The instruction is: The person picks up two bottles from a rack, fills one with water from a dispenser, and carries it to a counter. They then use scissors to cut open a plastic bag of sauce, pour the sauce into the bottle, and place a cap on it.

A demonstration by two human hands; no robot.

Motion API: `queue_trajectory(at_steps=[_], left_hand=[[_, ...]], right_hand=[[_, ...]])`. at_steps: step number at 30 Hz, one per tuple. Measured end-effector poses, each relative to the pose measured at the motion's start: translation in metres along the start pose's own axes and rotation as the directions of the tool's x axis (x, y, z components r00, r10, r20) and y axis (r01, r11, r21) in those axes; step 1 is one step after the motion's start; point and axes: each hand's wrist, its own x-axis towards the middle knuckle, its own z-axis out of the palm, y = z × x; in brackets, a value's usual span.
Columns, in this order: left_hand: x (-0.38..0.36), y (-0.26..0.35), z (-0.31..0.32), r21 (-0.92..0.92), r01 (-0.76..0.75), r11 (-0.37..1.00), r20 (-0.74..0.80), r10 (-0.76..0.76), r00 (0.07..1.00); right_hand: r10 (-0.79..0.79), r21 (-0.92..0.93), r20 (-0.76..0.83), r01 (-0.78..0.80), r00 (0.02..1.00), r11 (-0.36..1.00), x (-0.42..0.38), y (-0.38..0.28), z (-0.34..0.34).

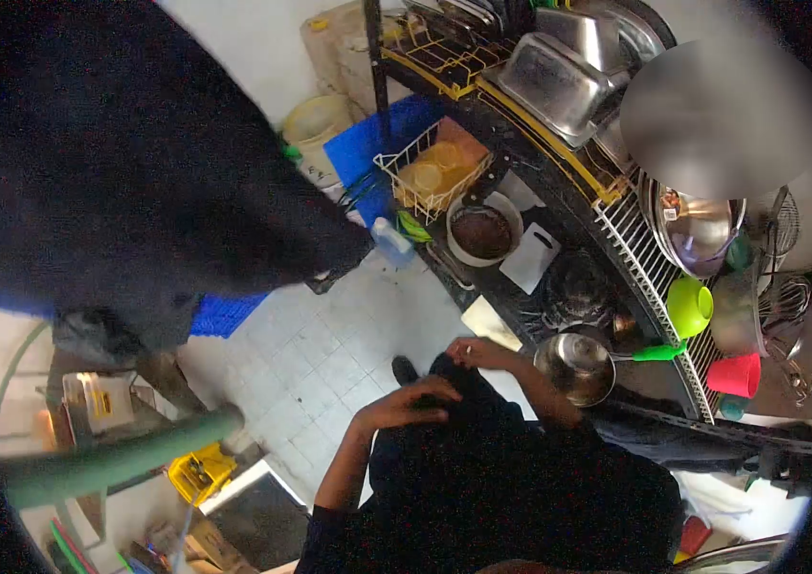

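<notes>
My left hand (pixel 413 403) hovers in front of my dark clothing, its fingers loosely stretched and nothing visible in them. Slightly farther forward, my right hand (pixel 478 354) has its fingers bent against the dark cloth; a ring shows on it. Whatever its fingertips may hold is hidden. Just beyond that hand, a pale yellow sheet or cloth (pixel 492 323) hangs at the counter edge. To the right of my right forearm is a shiny steel pot (pixel 576 368). A white pot (pixel 456 251) with a brown residue inside stands farther along the counter, beside a white cutting board (pixel 530 258).
A wire basket (pixel 396 182) with yellow contents stands at the counter's far end. Above the counter, a rack (pixel 637 253) carries steel pans, a green cup (pixel 690 308) and a red cup (pixel 735 374). A person in dark clothing (pixel 138 163) fills the upper left. A green pipe (pixel 119 459) crosses lower left.
</notes>
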Motion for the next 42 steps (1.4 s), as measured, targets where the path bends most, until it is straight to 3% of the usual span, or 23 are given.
queue_trajectory(at_steps=[1, 2, 4, 6, 7, 8, 9, 11, 12, 14, 15, 19, 23, 25, 27, 29, 30, 32, 33, 35, 36, 39, 42], left_hand=[[0.01, 0.019, -0.007, 0.072, -0.127, 0.989, 0.13, 0.117, 0.985], [0.021, 0.033, -0.018, 0.128, -0.266, 0.955, 0.265, 0.225, 0.938], [0.035, 0.043, -0.038, 0.04, -0.25, 0.967, 0.327, 0.224, 0.918], [0.047, 0.041, -0.059, -0.022, -0.134, 0.991, 0.348, 0.133, 0.928], [0.054, 0.035, -0.074, -0.035, -0.033, 0.999, 0.336, 0.042, 0.941], [0.062, 0.032, -0.088, -0.043, 0.068, 0.997, 0.319, -0.051, 0.946], [0.069, 0.038, -0.103, -0.078, -0.031, 0.996, 0.259, 0.05, 0.965], [0.081, 0.046, -0.125, -0.096, -0.107, 0.99, 0.195, 0.124, 0.973], [0.085, 0.049, -0.134, -0.106, -0.091, 0.99, 0.182, 0.109, 0.977], [0.093, 0.047, -0.147, -0.124, -0.043, 0.991, 0.154, 0.062, 0.986], [0.098, 0.043, -0.154, -0.138, -0.016, 0.99, 0.136, 0.035, 0.99], [0.121, 0.002, -0.192, -0.311, 0.142, 0.94, -0.141, -0.193, 0.971], [0.15, -0.049, -0.243, -0.617, 0.132, 0.776, -0.478, -0.504, 0.719], [0.168, -0.064, -0.26, -0.678, 0.078, 0.731, -0.509, -0.543, 0.668], [0.189, -0.076, -0.267, -0.696, 0.022, 0.718, -0.512, -0.518, 0.685], [0.21, -0.085, -0.271, -0.706, -0.043, 0.707, -0.52, -0.475, 0.71], [0.221, -0.08, -0.271, -0.734, -0.063, 0.676, -0.513, -0.492, 0.703], [0.237, -0.071, -0.269, -0.787, -0.105, 0.608, -0.498, -0.526, 0.689], [0.236, -0.09, -0.269, -0.699, -0.132, 0.703, -0.523, -0.376, 0.765], [0.226, -0.109, -0.276, -0.771, -0.231, 0.593, -0.509, -0.357, 0.783], [0.219, -0.113, -0.281, -0.8, -0.279, 0.532, -0.506, -0.348, 0.789], [0.18, -0.119, -0.285, -0.796, -0.338, 0.502, -0.564, -0.411, 0.716], [0.148, -0.112, -0.284, -0.79, -0.371, 0.488, -0.593, -0.454, 0.665]], right_hand=[[0.133, -0.009, -0.11, -0.134, 0.985, 0.991, 0.016, -0.005, -0.011], [0.005, 0.046, -0.177, 0.004, 0.984, 0.999, 0.025, -0.007, -0.025], [0.14, 0.281, -0.286, -0.056, 0.948, 0.958, 0.058, 0.0, -0.055], [-0.116, 0.467, -0.449, 0.343, 0.886, 0.815, 0.106, 0.028, -0.09], [-0.011, 0.148, -0.648, 0.14, 0.762, 0.979, 0.151, 0.085, -0.114], [-0.22, -0.349, -0.692, -0.051, 0.688, 0.936, 0.181, 0.105, -0.138], [-0.418, -0.677, -0.7, -0.354, 0.579, 0.645, 0.21, 0.124, -0.162], [-0.602, -0.797, -0.603, -0.37, 0.523, 0.477, 0.247, 0.087, -0.206], [-0.415, -0.531, -0.799, -0.185, 0.435, 0.827, 0.26, 0.041, -0.22], [-0.192, -0.253, -0.901, -0.113, 0.389, 0.961, 0.3, 0.002, -0.229], [-0.237, -0.356, -0.892, -0.275, 0.386, 0.893, 0.322, 0.0, -0.232], [-0.034, -0.292, -0.818, -0.364, 0.574, 0.884, 0.337, -0.033, -0.225], [-0.174, 0.016, -0.763, 0.287, 0.622, 0.958, 0.334, 0.004, -0.228], [-0.256, -0.049, -0.801, 0.367, 0.542, 0.929, 0.304, -0.001, -0.225], [-0.14, 0.051, -0.854, 0.348, 0.502, 0.936, 0.243, -0.034, -0.204], [0.096, 0.527, -0.759, 0.52, 0.644, 0.672, 0.194, -0.054, -0.178], [0.139, 0.705, -0.656, 0.537, 0.742, 0.462, 0.175, -0.062, -0.164], [-0.045, 0.77, -0.413, 0.375, 0.91, 0.516, 0.152, -0.048, -0.144], [0.23, 0.804, -0.366, 0.182, 0.902, 0.567, 0.154, -0.065, -0.137], [0.071, 0.729, -0.218, 0.114, 0.973, 0.675, 0.163, -0.012, -0.14], [-0.06, 0.402, -0.405, 0.236, 0.912, 0.885, 0.165, -0.046, -0.142], [0.038, 0.165, -0.753, 0.133, 0.657, 0.977, 0.218, 0.015, -0.198], [-0.308, -0.259, -0.824, 0.167, 0.475, 0.951, 0.275, 0.036, -0.266]])
